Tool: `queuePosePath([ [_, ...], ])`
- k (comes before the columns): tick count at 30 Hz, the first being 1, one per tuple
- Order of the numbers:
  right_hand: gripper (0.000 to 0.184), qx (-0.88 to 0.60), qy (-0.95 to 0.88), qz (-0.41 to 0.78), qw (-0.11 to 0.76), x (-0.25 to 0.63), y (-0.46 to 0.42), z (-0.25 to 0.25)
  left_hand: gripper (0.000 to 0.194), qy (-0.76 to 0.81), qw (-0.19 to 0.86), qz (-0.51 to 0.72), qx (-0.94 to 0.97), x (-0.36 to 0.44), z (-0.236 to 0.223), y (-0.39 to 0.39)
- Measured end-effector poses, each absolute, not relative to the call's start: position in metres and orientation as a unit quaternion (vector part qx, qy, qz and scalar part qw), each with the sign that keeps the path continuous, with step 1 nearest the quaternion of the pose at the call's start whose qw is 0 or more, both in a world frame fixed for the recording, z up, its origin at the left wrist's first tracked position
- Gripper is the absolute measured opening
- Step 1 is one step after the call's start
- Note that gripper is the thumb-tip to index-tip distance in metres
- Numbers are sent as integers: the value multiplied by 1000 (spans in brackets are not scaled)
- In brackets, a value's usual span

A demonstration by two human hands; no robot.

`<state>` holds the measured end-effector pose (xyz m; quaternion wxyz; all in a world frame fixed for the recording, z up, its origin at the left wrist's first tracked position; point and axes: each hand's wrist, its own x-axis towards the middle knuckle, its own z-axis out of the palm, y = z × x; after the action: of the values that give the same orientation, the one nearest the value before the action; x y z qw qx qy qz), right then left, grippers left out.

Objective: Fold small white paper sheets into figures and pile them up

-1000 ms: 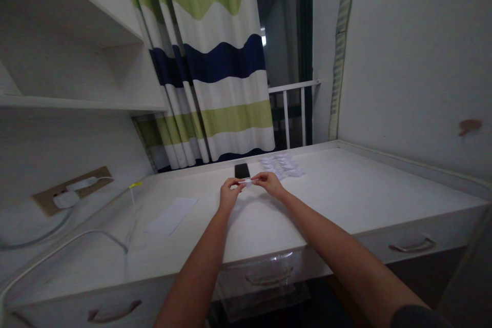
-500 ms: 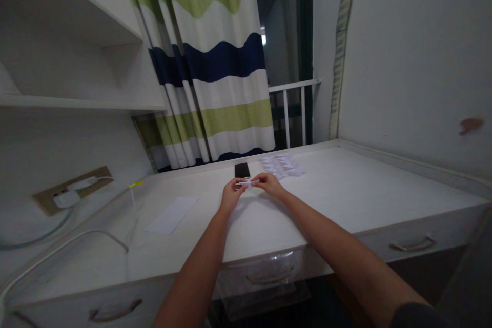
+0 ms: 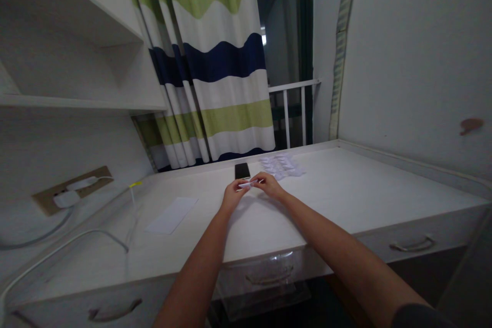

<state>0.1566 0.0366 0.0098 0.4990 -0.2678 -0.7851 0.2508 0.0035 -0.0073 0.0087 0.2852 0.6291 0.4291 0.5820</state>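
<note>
A small piece of folded white paper (image 3: pixel 248 184) is pinched between my two hands, just above the desk. My left hand (image 3: pixel 232 194) grips its left end with thumb and fingers. On the other end, my right hand (image 3: pixel 268 185) closes thumb and fingertips; the fingers cover part of the paper. Right behind my hands lies a dark phone (image 3: pixel 242 170). Several folded white paper pieces (image 3: pixel 282 165) sit in a group at the back, beyond my right hand. A flat sheet of white paper (image 3: pixel 171 215) rests on the desk left of my left hand.
The white desk (image 3: pixel 346 189) meets a wall at the right. White cables (image 3: pixel 77 236) run along its left side to a socket board (image 3: pixel 73 190). Shelves (image 3: pixel 77 100) overhang the left, and a striped curtain (image 3: pixel 230 97) hangs behind.
The paper between my fingers has turned slightly and shows more of its face. My hands have shifted only a little; the other things stay where they were.
</note>
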Motion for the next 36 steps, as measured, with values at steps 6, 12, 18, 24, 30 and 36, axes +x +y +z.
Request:
queuePosePath([
  [6,16,-269,-789,247,494,155,36,8,19,423,275,588,632,5,11,-10],
  [12,18,-269,-790,223,504,155,36,8,19,424,254,579,648,3,9,-8],
  [18,16,-281,-787,220,504,154,38,8,13,431,231,584,648,0,6,-4],
  [24,17,-316,-772,233,500,153,36,11,14,438,264,589,625,1,7,-6],
  [30,20,-305,-767,287,486,155,37,12,24,449,324,573,605,5,13,-13],
  [36,22,-264,-758,348,484,156,37,12,25,448,298,571,620,5,13,-12],
])
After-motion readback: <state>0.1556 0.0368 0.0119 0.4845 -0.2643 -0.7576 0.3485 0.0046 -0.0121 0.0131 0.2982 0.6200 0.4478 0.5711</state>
